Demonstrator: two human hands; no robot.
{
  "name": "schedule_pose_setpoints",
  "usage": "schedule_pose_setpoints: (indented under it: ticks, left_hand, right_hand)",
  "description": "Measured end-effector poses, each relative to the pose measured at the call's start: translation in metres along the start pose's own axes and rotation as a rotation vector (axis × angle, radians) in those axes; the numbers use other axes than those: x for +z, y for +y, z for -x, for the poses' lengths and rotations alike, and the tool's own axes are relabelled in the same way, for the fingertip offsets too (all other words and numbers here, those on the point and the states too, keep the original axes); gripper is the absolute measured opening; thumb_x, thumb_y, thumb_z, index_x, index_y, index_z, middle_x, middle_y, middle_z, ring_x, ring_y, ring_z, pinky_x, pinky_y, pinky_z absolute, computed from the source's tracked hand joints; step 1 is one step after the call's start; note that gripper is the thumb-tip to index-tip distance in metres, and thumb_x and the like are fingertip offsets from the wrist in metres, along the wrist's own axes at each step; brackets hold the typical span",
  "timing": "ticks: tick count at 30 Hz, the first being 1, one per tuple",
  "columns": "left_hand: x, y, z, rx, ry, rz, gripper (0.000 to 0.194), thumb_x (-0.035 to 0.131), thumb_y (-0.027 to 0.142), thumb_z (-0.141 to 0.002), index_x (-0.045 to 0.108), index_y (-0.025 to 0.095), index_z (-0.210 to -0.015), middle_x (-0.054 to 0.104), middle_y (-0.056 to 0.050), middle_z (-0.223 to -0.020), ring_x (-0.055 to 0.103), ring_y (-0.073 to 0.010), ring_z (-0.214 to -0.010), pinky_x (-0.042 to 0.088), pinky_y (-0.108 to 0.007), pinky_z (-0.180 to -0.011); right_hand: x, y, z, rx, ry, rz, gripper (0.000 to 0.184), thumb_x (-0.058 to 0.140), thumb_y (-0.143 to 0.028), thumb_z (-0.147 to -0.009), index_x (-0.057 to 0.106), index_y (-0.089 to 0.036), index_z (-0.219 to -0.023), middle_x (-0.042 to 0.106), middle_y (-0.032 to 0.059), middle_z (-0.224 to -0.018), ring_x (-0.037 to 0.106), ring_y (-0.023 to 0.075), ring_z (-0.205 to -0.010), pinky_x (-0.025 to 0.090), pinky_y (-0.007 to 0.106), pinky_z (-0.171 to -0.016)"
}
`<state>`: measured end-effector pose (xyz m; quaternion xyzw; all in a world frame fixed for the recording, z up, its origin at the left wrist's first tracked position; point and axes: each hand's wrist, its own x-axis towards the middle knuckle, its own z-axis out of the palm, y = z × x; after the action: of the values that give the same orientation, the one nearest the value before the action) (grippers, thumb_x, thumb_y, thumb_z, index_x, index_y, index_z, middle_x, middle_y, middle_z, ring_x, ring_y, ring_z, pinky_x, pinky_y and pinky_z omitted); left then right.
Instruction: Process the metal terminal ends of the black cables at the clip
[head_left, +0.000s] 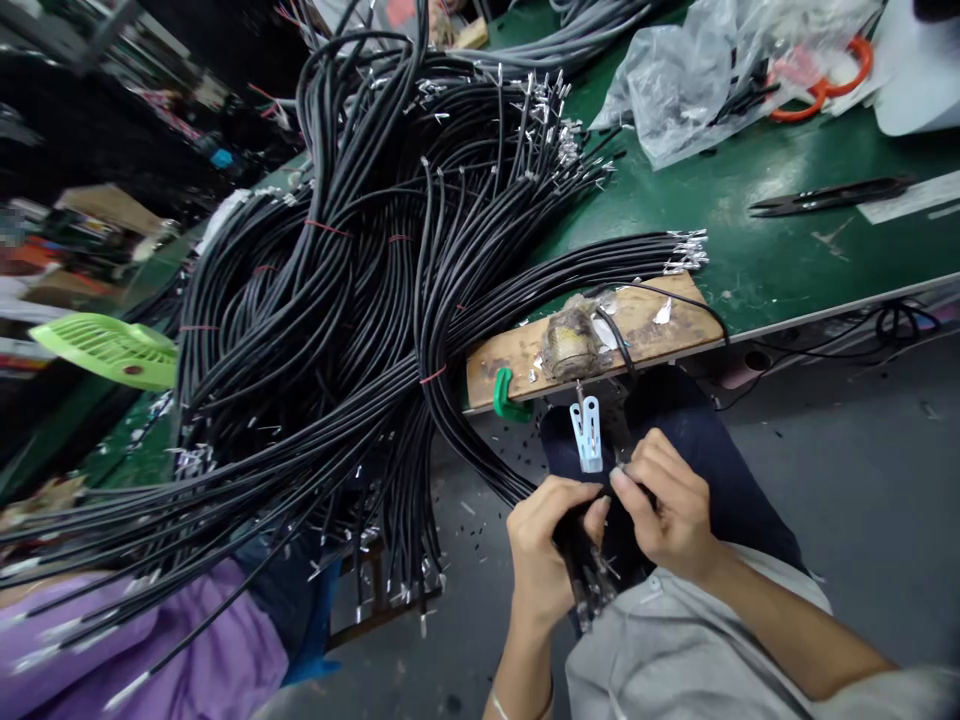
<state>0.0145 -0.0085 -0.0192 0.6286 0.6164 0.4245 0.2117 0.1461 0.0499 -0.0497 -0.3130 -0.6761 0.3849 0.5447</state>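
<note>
My left hand [541,545] is closed around a bunch of black cables [480,455] that curve down from the bench, their metal-tipped ends sticking out below my fist near my lap. My right hand [664,505] pinches something small at the top of that bunch, fingertips touching the left thumb; what it pinches is too small to name. Just above both hands hangs a pale blue clip [587,432] under a worn wooden board [645,330].
A huge heap of black cables [337,280] covers the green bench [750,200]. A green clamp [506,395] grips the board. Black snips [832,195], orange scissors [821,85] and a plastic bag [690,70] lie at the back right. A green fan [109,348] sits left.
</note>
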Motion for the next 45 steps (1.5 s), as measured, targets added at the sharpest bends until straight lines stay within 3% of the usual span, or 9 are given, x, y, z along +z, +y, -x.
schedule_pose_setpoints:
  ticks: [5,13,17,21,29,34,38,41,45]
  left_hand:
    - [0.008,0.005,-0.004,-0.096,0.051,0.017,0.005,0.062,0.013,-0.082,0.062,0.016,-0.079,0.058,0.001,-0.068,0.054,-0.0101,-0.060,0.041,-0.020,-0.057]
    - [0.002,0.010,-0.006,-0.130,-0.039,0.062,0.020,0.055,0.019,-0.089,0.061,0.014,-0.070,0.055,0.000,-0.063,0.049,-0.0095,-0.055,0.036,-0.021,-0.055]
    - [0.002,0.009,-0.005,-0.146,-0.050,0.036,0.019,0.058,0.020,-0.087,0.062,0.014,-0.070,0.054,0.001,-0.061,0.048,-0.0095,-0.055,0.035,-0.021,-0.055]
    - [0.006,0.003,-0.002,-0.120,-0.145,0.049,0.015,0.062,0.021,-0.085,0.061,0.015,-0.071,0.053,0.002,-0.063,0.048,-0.0097,-0.057,0.035,-0.021,-0.056]
    - [0.002,0.010,-0.003,-0.122,-0.071,0.047,0.025,0.054,0.020,-0.089,0.057,0.015,-0.065,0.048,0.003,-0.058,0.046,-0.0088,-0.052,0.032,-0.021,-0.052]
    - [0.005,0.012,-0.003,-0.115,0.015,-0.014,0.030,0.052,0.019,-0.089,0.054,0.015,-0.059,0.048,0.003,-0.053,0.046,-0.0081,-0.048,0.032,-0.020,-0.050]
    - [0.009,0.010,0.000,-0.115,0.144,-0.083,0.029,0.052,0.018,-0.088,0.052,0.016,-0.059,0.046,0.004,-0.052,0.044,-0.0077,-0.045,0.031,-0.020,-0.048]
    - [0.009,0.011,0.000,-0.159,0.146,-0.093,0.029,0.052,0.019,-0.089,0.052,0.016,-0.060,0.047,0.004,-0.053,0.044,-0.0077,-0.046,0.031,-0.020,-0.048]
    - [0.004,0.011,-0.001,-0.165,0.086,-0.046,0.027,0.052,0.019,-0.089,0.055,0.016,-0.062,0.047,0.003,-0.054,0.044,-0.0078,-0.047,0.032,-0.020,-0.048]
  right_hand:
    - [0.014,0.001,0.008,0.201,0.128,-0.253,0.016,0.053,-0.009,-0.085,0.059,-0.016,-0.072,0.054,0.0025,-0.068,0.047,0.0162,-0.069,0.038,0.032,-0.065]
    - [0.004,0.010,0.001,0.755,-0.066,-0.839,0.017,0.058,-0.027,-0.081,0.062,-0.016,-0.068,0.055,-0.0002,-0.064,0.050,0.0126,-0.061,0.040,0.025,-0.058]
    - [-0.007,0.004,-0.003,0.677,-0.074,-0.589,0.027,0.069,-0.021,-0.075,0.063,-0.018,-0.101,0.065,0.0015,-0.076,0.061,0.0154,-0.072,0.047,0.027,-0.070]
    - [-0.006,-0.001,-0.009,0.615,-0.036,-0.365,0.006,0.064,-0.022,-0.081,0.064,-0.017,-0.084,0.053,-0.0034,-0.059,0.051,0.0094,-0.053,0.042,0.021,-0.052]
    - [-0.015,0.011,-0.017,0.573,-0.195,-0.768,0.029,0.078,-0.024,-0.069,0.062,-0.019,-0.093,0.070,0.0051,-0.085,0.068,0.0169,-0.080,0.056,0.028,-0.074]
    - [-0.004,0.006,-0.008,0.661,0.004,-0.634,0.028,0.083,-0.021,-0.062,0.059,-0.018,-0.077,0.070,0.0006,-0.066,0.068,0.0156,-0.057,0.055,0.024,-0.056]
    - [0.013,-0.001,0.008,0.333,0.249,-0.315,0.022,0.072,-0.006,-0.072,0.061,-0.020,-0.085,0.067,0.0002,-0.072,0.065,0.0143,-0.062,0.053,0.024,-0.058]
    - [0.016,-0.001,0.019,0.076,0.217,-0.243,0.031,0.068,0.000,-0.071,0.061,-0.021,-0.093,0.063,0.0012,-0.076,0.062,0.0161,-0.068,0.053,0.029,-0.064]
    - [0.005,-0.001,0.016,0.276,0.049,-0.283,0.037,0.069,-0.013,-0.076,0.058,-0.021,-0.111,0.060,0.0043,-0.084,0.057,0.0178,-0.074,0.051,0.031,-0.068]
